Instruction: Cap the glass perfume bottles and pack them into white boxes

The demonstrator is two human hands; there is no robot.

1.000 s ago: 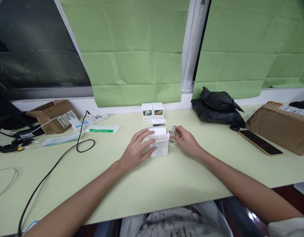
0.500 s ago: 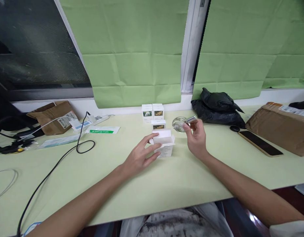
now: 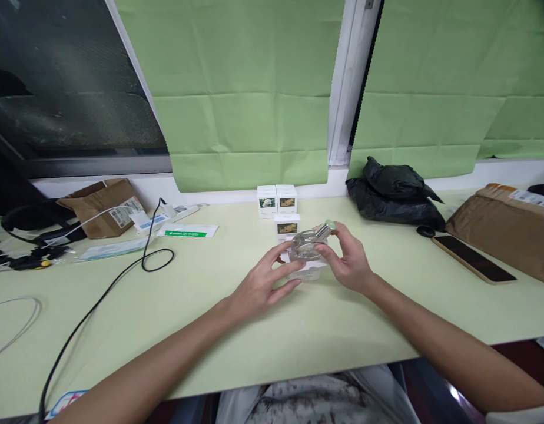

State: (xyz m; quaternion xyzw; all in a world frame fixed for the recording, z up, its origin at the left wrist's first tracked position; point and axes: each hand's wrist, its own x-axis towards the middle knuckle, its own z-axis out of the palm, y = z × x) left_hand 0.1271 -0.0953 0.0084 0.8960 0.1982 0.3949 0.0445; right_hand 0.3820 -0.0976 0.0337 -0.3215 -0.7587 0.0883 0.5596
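Here's the right hand (image 3: 354, 262), thumb and fingers pinched on the glass bottle (image 3: 305, 244), and the bottle sits tilted above the open box (image 3: 311, 273), its silver cap leaning toward that same hand. The left hand (image 3: 261, 285) comes in from the other side, fingers spread along the box's left flank; whether they clamp it, you can't tell. The hands are close, with bottle and box between them, and the bottle hides much of the box's rim, so contact there can't be read.

Straight beyond the hands, it's tight: a small picture box (image 3: 287, 224) stands just behind the bottle, and farther off, white boxes (image 3: 277, 200) line up near the wall. Toward the person, a broad stretch of table (image 3: 236, 359) runs from the hands to its near edge. Out left, there's wide room before the black cable (image 3: 95, 300). Right of the right hand, more tabletop reaches to the phone (image 3: 473, 259), with the black bag (image 3: 395, 191) farther back and the brown parcel (image 3: 506, 235) beyond the phone.
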